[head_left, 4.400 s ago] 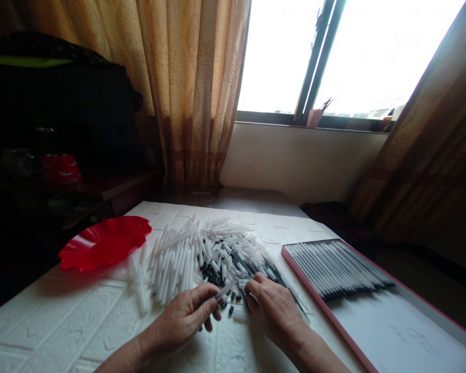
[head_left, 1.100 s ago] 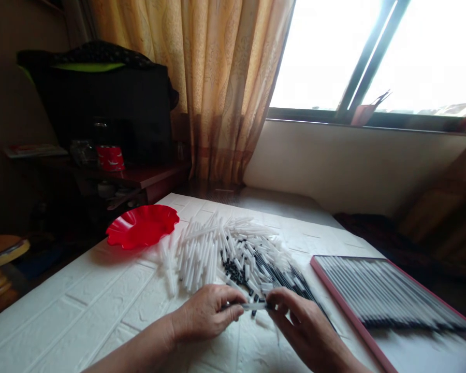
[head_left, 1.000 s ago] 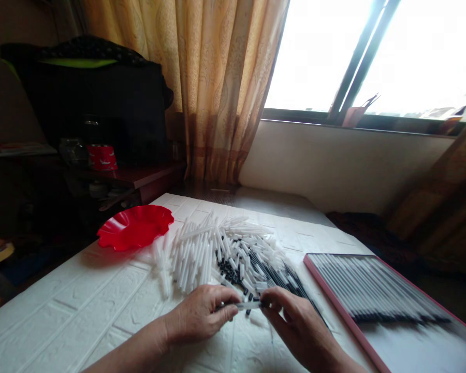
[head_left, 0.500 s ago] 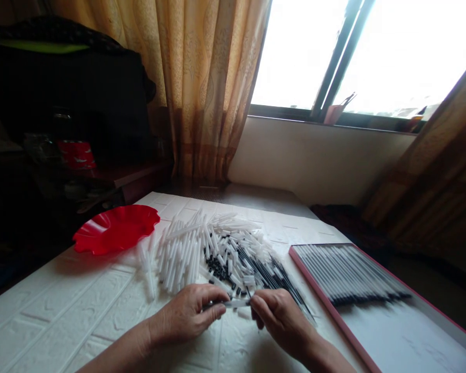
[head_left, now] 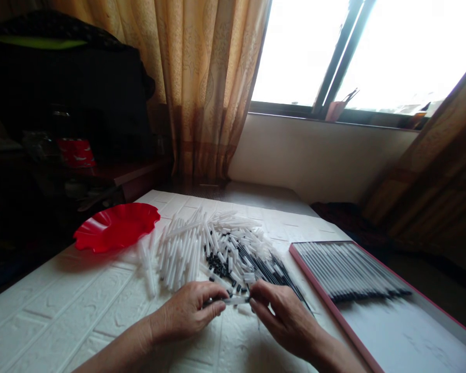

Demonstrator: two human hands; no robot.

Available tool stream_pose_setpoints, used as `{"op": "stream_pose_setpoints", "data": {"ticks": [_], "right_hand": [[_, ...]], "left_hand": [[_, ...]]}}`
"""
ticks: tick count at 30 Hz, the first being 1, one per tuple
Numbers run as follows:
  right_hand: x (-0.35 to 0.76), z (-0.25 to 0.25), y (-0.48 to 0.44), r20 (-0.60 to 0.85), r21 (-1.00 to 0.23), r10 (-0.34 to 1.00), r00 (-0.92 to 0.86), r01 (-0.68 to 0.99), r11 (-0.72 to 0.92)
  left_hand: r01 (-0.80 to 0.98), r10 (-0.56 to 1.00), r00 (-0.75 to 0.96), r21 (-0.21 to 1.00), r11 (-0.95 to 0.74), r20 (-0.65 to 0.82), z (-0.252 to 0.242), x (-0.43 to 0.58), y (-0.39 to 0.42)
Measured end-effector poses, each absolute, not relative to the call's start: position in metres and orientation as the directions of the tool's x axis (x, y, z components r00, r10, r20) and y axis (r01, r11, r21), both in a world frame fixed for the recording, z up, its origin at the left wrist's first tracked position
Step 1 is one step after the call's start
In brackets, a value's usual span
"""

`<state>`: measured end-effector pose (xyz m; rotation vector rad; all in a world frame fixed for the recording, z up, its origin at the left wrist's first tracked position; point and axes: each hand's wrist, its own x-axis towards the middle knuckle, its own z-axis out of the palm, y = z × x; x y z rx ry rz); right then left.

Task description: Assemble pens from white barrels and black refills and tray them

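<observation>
While both hands' fingers [head_left: 217, 306] pinch one white tube [head_left: 235, 300]: tube heap [head_left: 202, 246] just behind, red dish [head_left: 116, 227] (left), pen tray [head_left: 373, 295] right.

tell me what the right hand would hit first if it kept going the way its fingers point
The right hand points left toward the left hand. First in line is the white tube pinched between them, then the left hand's fingertips. Depth is unclear, but they look nearly touching.

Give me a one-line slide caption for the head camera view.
Left hand and right hand hold a white pen tube between them, before a heap of pen parts.
</observation>
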<state>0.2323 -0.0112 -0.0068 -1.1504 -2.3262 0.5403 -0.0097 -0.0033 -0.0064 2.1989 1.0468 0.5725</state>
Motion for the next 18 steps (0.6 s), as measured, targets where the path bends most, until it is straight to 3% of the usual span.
{"op": "stream_pose_setpoints", "data": {"ticks": [6,18], "right_hand": [[0.2294,-0.0064,-0.0106,0.164,-0.568,0.830,-0.534,0.636,0.521],[0.2349,-0.0098,-0.0111,0.285,-0.553,0.804,-0.521,0.596,0.582]], "left_hand": [[0.519,0.791,0.602,0.700,-0.490,0.107,-0.0086,-0.0094,-0.0037],[0.515,0.800,0.588,0.708,-0.483,0.119,-0.0101,-0.0104,-0.0012]]}}
